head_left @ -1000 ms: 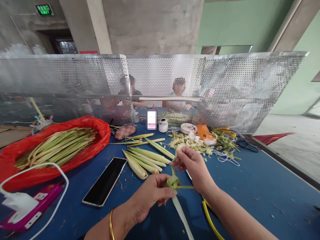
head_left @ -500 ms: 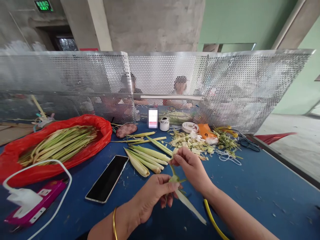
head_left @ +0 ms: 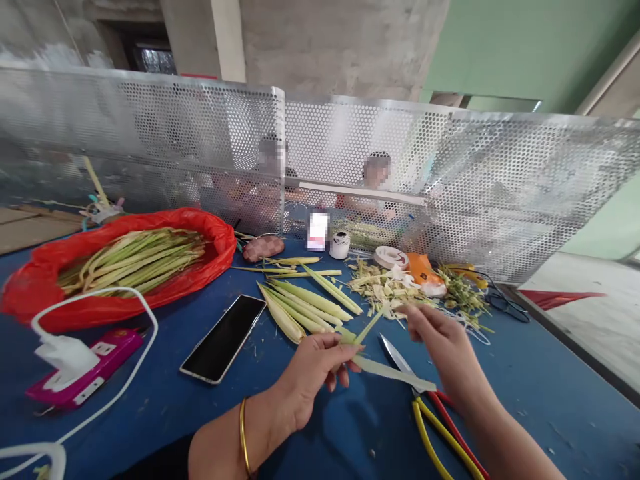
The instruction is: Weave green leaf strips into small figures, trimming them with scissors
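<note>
My left hand point(head_left: 317, 370), a gold bangle at its wrist, pinches a folded pale green leaf strip point(head_left: 395, 373). One narrow end of the strip points up and away; the long flat end reaches right, over the scissors. My right hand point(head_left: 445, 343) is apart from the strip, thumb and fingertips together near the scraps; whether anything is between them I cannot make out. Scissors point(head_left: 400, 360) with yellow and red handles lie between the hands, blades pointing away. Beyond my left hand, several pale green leaf stalks point(head_left: 307, 303) lie in a fan.
A red plastic bag point(head_left: 223, 243) of long leaves, a phone point(head_left: 223, 340) and a purple power strip point(head_left: 95, 373) are on the left. Leaf scraps point(head_left: 377, 287), a tape roll point(head_left: 391, 257) and an orange packet point(head_left: 423, 269) lie behind. A perforated metal screen point(head_left: 340, 147) separates me from two people.
My right hand has let go of the leaf strip and moved right. The strip's long end has swung up to the right. The scissors now show fully, and the view has tilted and shifted.
</note>
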`<move>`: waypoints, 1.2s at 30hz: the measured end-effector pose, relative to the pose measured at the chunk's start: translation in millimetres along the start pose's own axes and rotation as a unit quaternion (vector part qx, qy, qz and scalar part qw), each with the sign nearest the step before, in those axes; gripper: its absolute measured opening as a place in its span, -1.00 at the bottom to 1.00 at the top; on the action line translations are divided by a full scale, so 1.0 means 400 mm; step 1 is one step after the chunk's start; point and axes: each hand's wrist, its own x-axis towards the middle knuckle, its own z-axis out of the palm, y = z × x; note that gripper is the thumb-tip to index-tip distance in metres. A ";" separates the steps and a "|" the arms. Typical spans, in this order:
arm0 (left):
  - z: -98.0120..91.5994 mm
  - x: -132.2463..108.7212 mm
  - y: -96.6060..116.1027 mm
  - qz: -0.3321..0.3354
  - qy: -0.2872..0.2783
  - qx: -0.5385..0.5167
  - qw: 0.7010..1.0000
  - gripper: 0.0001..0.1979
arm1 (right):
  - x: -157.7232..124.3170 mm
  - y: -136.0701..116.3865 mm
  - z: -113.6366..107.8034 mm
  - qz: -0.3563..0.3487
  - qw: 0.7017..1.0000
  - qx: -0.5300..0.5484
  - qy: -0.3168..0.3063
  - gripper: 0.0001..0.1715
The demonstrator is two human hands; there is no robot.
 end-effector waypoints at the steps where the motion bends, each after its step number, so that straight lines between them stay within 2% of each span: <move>1: 0.002 0.000 -0.002 0.004 -0.001 0.005 1.000 -0.73 | -0.008 0.006 0.005 0.051 0.995 0.051 -0.065 -0.50; 3: 0.006 -0.001 -0.007 0.010 -0.008 0.023 1.000 -0.74 | -0.027 0.013 0.029 0.116 0.967 0.143 -0.176 -0.50; 5: 0.011 -0.002 -0.011 0.012 -0.020 0.047 0.999 -0.75 | -0.044 0.017 0.057 0.135 0.949 0.198 -0.207 -0.54; 10: 0.020 -0.005 -0.011 0.003 -0.054 0.071 0.996 -0.75 | -0.049 0.030 0.078 0.134 0.958 0.228 -0.109 -0.56; 14: 0.019 -0.008 -0.008 0.001 -0.051 0.072 0.996 -0.76 | -0.036 0.036 0.064 0.110 0.972 0.178 -0.106 -0.56; 15: 0.017 -0.008 -0.008 0.004 -0.047 0.062 0.997 -0.76 | -0.036 0.032 0.057 0.077 0.984 0.137 -0.078 -0.58; 17: 0.011 -0.007 -0.006 0.010 -0.029 0.036 0.999 -0.74 | -0.046 0.018 0.035 -0.041 0.998 0.023 0.044 -0.66; 18: 0.007 -0.006 -0.005 0.012 -0.019 0.023 0.999 -0.72 | -0.056 0.007 0.021 -0.121 0.985 -0.040 0.120 -0.74; 19: 0.004 -0.005 -0.002 0.013 -0.011 0.010 1.000 -0.70 | -0.069 -0.004 0.007 -0.207 0.957 -0.098 0.180 -0.81; 20: 0.001 -0.003 0.001 0.015 -0.004 -0.003 1.000 -0.69 | -0.085 -0.016 -0.005 -0.290 0.924 -0.138 0.207 -0.89; 21: -0.002 -0.002 0.004 0.019 0.000 -0.016 1.000 -0.68 | -0.103 -0.027 -0.013 -0.362 0.895 -0.164 0.201 -0.89; 22: -0.004 -0.001 0.008 0.026 0.004 -0.029 0.999 -0.68 | -0.120 -0.036 -0.015 -0.424 0.871 -0.186 0.164 -0.83; 24: -0.006 0.001 0.013 0.042 0.013 -0.048 0.998 -0.69 | -0.149 -0.045 0.002 -0.488 0.844 -0.221 0.026 -0.78; 25: -0.005 0.001 0.015 0.051 0.018 -0.053 0.997 -0.70 | -0.158 -0.043 0.022 -0.471 0.853 -0.220 -0.035 -0.81; 27: -0.002 -0.001 0.013 0.062 0.022 -0.055 0.996 -0.71 | -0.165 -0.030 0.072 -0.337 0.917 -0.200 -0.076 -0.92; 29: 0.002 -0.003 0.008 0.060 0.020 -0.052 0.997 -0.70 | -0.163 -0.009 0.120 -0.197 0.963 -0.134 -0.125 -0.88; 32: 0.008 -0.007 -0.001 0.052 0.013 -0.035 0.998 -0.71 | -0.156 0.017 0.159 -0.074 0.983 -0.027 -0.167 -0.75; 34: 0.009 -0.008 -0.004 0.058 0.011 -0.022 0.998 -0.72 | -0.155 0.022 0.162 -0.042 0.984 0.010 -0.171 -0.69; 36: 0.007 -0.007 -0.004 0.065 0.013 -0.020 0.998 -0.73 | -0.157 0.019 0.156 -0.044 0.982 0.025 -0.184 -0.67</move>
